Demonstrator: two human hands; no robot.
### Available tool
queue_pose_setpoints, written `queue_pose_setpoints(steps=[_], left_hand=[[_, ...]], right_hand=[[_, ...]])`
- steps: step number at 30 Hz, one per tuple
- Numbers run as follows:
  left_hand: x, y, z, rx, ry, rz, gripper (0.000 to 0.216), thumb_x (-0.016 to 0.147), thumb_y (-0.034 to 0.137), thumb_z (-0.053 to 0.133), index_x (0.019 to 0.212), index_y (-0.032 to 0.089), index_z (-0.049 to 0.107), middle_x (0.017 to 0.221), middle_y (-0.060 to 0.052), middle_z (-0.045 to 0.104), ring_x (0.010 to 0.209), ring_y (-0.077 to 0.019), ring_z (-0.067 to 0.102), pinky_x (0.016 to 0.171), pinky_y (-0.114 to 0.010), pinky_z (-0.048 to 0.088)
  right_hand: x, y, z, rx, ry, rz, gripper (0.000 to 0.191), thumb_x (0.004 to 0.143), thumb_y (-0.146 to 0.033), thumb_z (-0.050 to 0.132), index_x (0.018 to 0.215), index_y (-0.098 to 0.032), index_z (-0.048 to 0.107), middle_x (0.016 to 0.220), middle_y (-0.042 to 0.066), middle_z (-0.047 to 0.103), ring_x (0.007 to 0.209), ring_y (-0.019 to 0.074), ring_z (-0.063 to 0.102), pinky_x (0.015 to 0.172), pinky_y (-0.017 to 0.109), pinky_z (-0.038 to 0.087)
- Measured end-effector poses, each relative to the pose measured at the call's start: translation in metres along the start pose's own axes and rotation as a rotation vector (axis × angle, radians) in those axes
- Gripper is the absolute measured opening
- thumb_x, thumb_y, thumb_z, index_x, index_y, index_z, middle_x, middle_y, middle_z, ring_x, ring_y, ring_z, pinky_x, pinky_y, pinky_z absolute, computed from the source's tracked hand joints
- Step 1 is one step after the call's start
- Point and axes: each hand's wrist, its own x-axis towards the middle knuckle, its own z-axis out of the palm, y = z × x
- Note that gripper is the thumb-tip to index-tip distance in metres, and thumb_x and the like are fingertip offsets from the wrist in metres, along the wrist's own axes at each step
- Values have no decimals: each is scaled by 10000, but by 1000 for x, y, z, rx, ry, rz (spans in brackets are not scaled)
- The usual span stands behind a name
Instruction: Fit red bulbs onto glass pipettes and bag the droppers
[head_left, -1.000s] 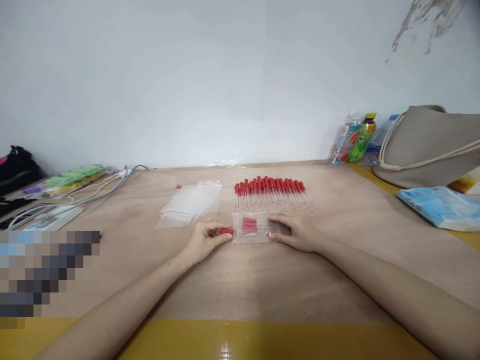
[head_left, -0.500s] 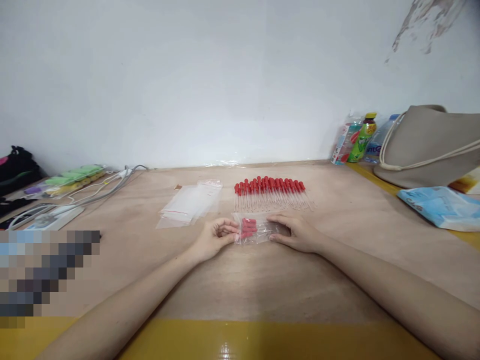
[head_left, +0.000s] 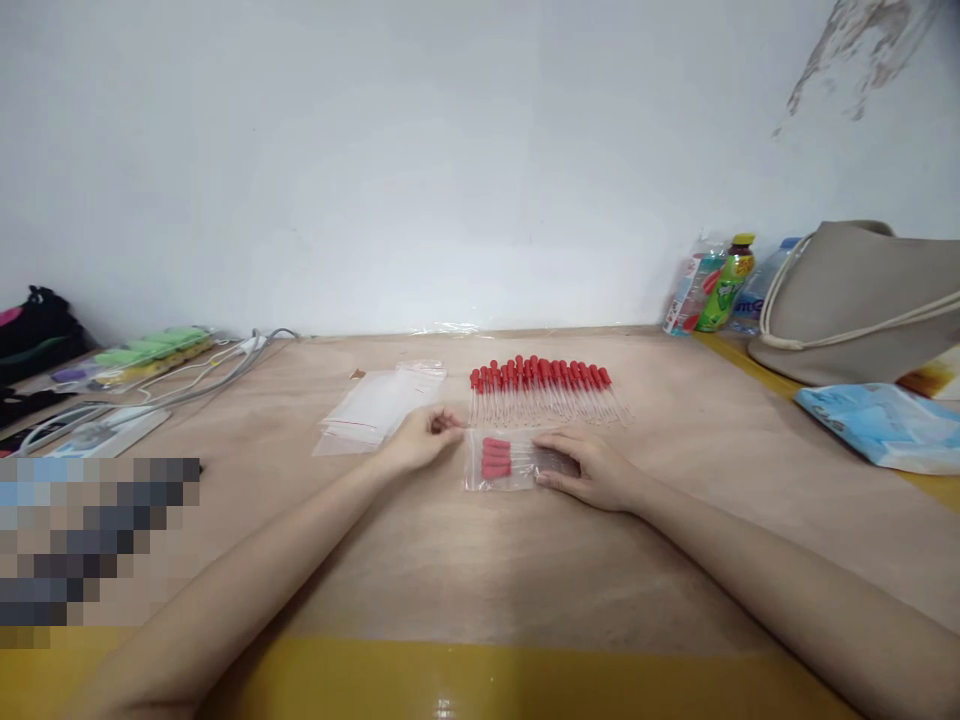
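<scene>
A small clear plastic bag (head_left: 501, 462) with several red-bulbed droppers inside lies flat on the wooden table (head_left: 480, 560). My right hand (head_left: 592, 468) rests on the bag's right end, thumb and fingers closed on it and pinning it down. My left hand (head_left: 421, 438) hovers just left of the bag's upper corner, fingers loosely bent and apart, with nothing in them. Its fingertips are close to the left end of a row of red-bulbed glass droppers (head_left: 541, 388) laid side by side behind the bag.
A stack of empty clear bags (head_left: 379, 405) lies left of the droppers. Cables and a green tray (head_left: 150, 352) sit at the far left. Bottles (head_left: 724, 282), a beige bag (head_left: 862, 300) and a blue packet (head_left: 885, 425) stand at the right. A yellow strip edges the table front.
My left hand pushed a red-bulbed dropper into the bag, let go, and moved up and away toward the row of droppers. My right hand stayed on the bag.
</scene>
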Motion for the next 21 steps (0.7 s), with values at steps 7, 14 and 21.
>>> queue_pose_setpoints(steps=[7,14,21], left_hand=[[80,27,24,254,244,-144,173,681,331,607,715,161,604,755,-39,635,739,-173,585,690,-266,424],[109,45,36,315,228,-289,256,516,294,716,468,164,502,542,-47,577,711,-238,599,646,-289,413],[98,46,26,110,234,-177,264,751,294,506,531,148,495,529,-29,538,595,-165,566,574,-254,410]], right_hand=[[0,1,0,15,-3,-7,431,776,-422,567,1130,-177,553,1097,108,588,998,214,539,861,365,435],[0,1,0,14,10,-21,436,773,-415,573,1136,-176,548,1090,115,582,993,217,539,862,374,431],[1,1,1,21,9,-21,427,770,-409,577,1127,-176,553,1075,116,590,979,219,543,856,378,433]])
